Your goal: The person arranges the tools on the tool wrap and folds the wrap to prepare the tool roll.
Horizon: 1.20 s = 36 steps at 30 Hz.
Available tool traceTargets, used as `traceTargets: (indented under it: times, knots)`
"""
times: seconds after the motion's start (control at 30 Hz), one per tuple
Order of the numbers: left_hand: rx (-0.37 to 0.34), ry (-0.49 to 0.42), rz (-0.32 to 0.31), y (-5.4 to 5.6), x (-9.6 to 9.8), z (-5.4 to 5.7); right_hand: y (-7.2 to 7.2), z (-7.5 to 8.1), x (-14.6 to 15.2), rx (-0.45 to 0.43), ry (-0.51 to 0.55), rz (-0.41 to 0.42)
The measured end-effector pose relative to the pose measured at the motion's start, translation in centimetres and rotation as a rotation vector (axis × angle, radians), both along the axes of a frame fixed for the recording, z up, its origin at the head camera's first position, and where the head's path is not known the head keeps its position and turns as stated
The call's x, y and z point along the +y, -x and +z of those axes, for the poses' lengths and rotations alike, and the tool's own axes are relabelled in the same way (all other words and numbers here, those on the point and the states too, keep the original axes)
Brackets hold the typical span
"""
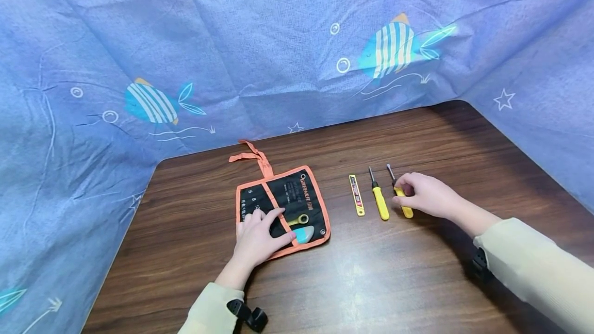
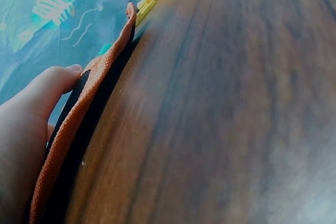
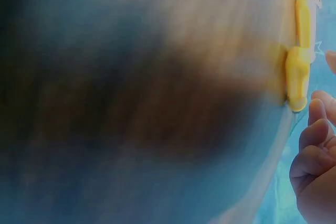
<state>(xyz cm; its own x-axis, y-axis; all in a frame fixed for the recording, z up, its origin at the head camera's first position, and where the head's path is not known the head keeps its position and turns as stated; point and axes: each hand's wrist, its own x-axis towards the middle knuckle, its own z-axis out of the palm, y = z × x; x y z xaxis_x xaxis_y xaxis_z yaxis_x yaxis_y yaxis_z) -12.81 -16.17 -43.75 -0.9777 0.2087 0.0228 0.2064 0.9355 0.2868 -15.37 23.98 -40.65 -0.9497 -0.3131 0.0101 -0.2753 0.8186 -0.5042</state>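
A black tool pouch with orange trim lies flat on the table. My left hand rests on its lower left part, thumb at the orange pocket edge. Out of the pocket stick a ring wrench end and a teal and grey rounded piece. My right hand hovers at the rightmost screwdriver, thumb and forefinger beside its yellow handle. In the right wrist view, a gap shows between the curled fingers and that handle. Left of it lies another yellow-handled screwdriver.
A flat yellow strip with a printed label lies between the pouch and the screwdrivers. Orange ties trail from the pouch's top. A blue fish-print cloth hangs behind and beside the wooden table.
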Motion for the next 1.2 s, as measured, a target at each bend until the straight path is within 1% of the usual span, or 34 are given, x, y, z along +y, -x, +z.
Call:
traceTargets:
  times: [0.2, 0.4, 0.63, 0.97, 1.2]
  knots:
    - [-0.004, -0.004, 0.001, 0.0, -0.2, -0.1, -0.5, -0.7, 0.4, 0.0, 0.024, -0.008]
    - [0.009, -0.005, -0.013, 0.0, -0.1, 0.0, -0.8, -0.6, 0.5, 0.008, 0.026, -0.013]
    - [-0.001, -0.002, -0.005, 0.0, 0.0, 0.1, -1.0, -0.8, 0.7, -0.005, 0.025, -0.049]
    - [-0.021, -0.068, 0.007, 0.2, -0.2, 0.1, -1.1, -0.9, 0.8, -0.031, 0.034, -0.076]
    - [-0.023, -0.072, 0.014, 0.3, -0.3, 0.0, -0.9, -0.8, 0.7, -0.037, 0.0, -0.121]
